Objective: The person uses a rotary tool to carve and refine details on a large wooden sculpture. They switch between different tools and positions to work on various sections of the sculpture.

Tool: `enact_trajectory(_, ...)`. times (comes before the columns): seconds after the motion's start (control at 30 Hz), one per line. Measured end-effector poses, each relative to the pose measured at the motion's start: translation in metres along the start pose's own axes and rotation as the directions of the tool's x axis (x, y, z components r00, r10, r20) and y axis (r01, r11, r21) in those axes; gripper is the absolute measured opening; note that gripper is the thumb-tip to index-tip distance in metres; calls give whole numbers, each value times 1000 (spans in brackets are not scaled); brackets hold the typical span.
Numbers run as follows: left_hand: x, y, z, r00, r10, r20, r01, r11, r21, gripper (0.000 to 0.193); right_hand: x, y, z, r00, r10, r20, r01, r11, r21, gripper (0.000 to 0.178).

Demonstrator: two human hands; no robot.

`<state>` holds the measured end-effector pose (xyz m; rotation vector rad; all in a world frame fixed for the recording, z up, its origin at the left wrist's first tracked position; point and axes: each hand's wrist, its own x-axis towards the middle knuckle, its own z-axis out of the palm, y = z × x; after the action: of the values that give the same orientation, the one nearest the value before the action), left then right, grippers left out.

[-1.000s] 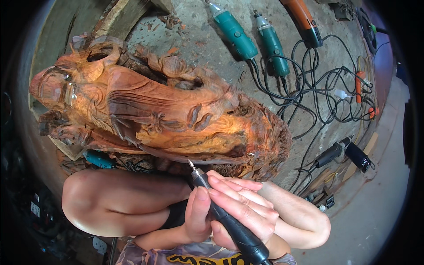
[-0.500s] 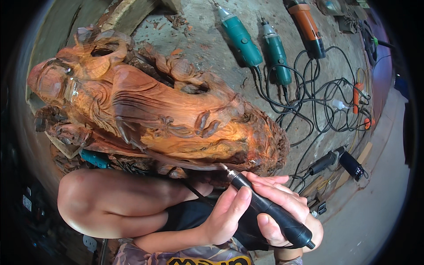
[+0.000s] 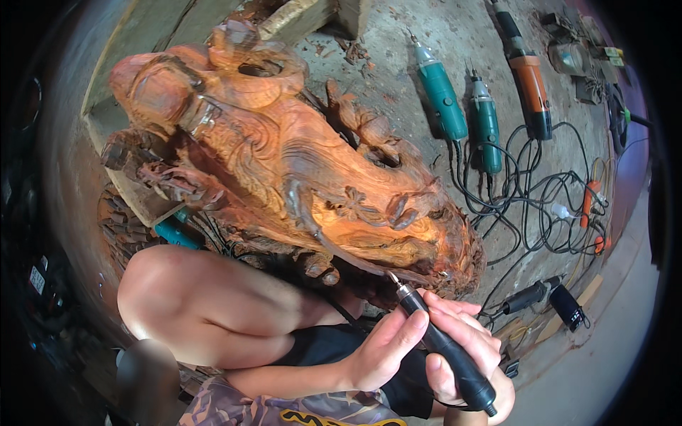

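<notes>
A large carved reddish-brown wooden sculpture point(image 3: 284, 163), a robed figure, lies on its back across the space before me. My right hand point(image 3: 472, 344) wraps around the body of a black pen-shaped rotary tool point(image 3: 451, 348). Up by the metal collar, my left hand point(image 3: 387, 348) grips the same tool between thumb and fingers, with some fingers hidden behind it. The pointed bit is at the near edge of the carving's lower end; whether it touches the wood I cannot tell.
Two green rotary grinders point(image 3: 444, 99) and an orange-and-black power tool point(image 3: 531, 92) lie beyond the carving. Their black cords point(image 3: 526, 192) tangle on the floor at right. A black phone-like device point(image 3: 566, 307) is nearby. Wooden blocks point(image 3: 302, 18) stand around the figure's head end.
The whole view has shifted, so the carving and tools appear farther right and lower. Both hands keep their grip on the rotary tool, its bit still by the carving's near edge.
</notes>
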<state>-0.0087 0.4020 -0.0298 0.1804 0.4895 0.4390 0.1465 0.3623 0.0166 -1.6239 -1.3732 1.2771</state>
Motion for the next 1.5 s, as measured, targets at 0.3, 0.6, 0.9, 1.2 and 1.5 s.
enact_trajectory(0.3,-9,21,-21,960,263,93,-274,951,140,60,31,-60,24,1000,9,-2,-9,1000,-12,47)
enact_trajectory(0.6,-13,31,-41,952,303,-42,-298,950,97,53,35,-5,94,907,-321,-272,283,944,-171,54)
enact_trajectory(0.9,-19,34,-48,958,277,-74,-277,961,15,56,41,-9,109,897,-312,-313,276,948,-155,49)
enact_trajectory(1.2,-17,37,-44,957,288,-34,-276,940,202,56,46,-17,94,924,-252,-288,238,968,-84,44)
enact_trajectory(1.5,-9,44,-25,955,289,-57,-248,893,376,46,41,49,67,886,-379,-266,450,841,301,48)
